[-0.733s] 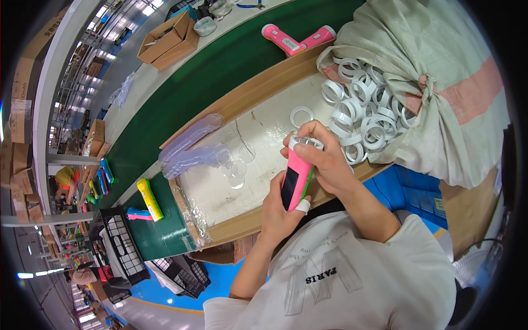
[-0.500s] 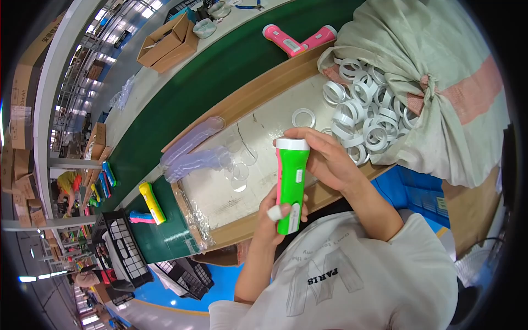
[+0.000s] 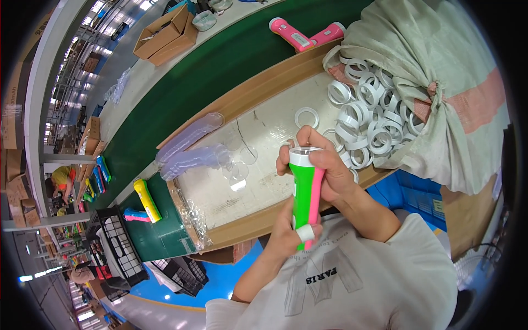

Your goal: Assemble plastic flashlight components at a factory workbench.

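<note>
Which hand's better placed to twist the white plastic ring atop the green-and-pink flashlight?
Probably the right hand: it's at the wide end, thumb against the white plastic ring. The left hand grips the green-and-pink flashlight lower down, so seems better for steadying.

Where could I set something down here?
The green belt has room left of the pink flashlights, beyond the tray. Inside the tray, a bare patch lies between the clear discs and the loose ring. Its right end is crowded with piled rings, beside the right hand and held flashlight.
</note>
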`<state>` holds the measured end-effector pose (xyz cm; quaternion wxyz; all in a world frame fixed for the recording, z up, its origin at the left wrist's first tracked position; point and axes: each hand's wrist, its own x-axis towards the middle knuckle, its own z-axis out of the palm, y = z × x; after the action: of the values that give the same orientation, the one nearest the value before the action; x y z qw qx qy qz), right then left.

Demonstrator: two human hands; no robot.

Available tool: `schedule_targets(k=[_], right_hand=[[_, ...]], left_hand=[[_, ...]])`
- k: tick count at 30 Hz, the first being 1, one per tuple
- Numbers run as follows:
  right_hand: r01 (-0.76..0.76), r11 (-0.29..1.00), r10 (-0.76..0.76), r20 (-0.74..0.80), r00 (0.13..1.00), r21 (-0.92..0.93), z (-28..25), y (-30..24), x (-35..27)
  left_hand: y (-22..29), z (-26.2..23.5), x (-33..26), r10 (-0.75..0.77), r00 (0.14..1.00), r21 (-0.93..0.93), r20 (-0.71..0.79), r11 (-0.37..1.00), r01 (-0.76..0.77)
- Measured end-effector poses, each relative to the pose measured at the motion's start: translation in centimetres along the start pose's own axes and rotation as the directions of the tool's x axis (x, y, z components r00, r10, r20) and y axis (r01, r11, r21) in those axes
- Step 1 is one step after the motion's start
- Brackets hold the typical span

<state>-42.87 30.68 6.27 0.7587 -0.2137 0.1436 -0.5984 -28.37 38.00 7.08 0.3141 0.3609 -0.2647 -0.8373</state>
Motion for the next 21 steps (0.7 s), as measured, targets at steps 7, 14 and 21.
schedule_targets(k=[7, 14, 21], right_hand=[[0.145, 0.968, -0.141, 0.031, 0.989, -0.206, -1.3, 0.5, -1.1], [0.098, 0.893, -0.180, -0.149, 0.972, -0.439, -0.8, 0.2, -1.2], [-0.114, 0.960, 0.087, -0.113, 0.990, -0.257, -2.1, -2.0, 0.2]], left_hand=[[-1.3, -1.0, 1.1, 0.631, 0.773, 0.901, 0.071, 0.291, -0.320], [-1.2, -2.6, 2.7, 0.636, 0.757, 0.927, 0.152, 0.174, -0.332], [1.2, -4.6, 2.0, 0.153, 0.976, -0.345, 0.152, 0.934, -0.092]])
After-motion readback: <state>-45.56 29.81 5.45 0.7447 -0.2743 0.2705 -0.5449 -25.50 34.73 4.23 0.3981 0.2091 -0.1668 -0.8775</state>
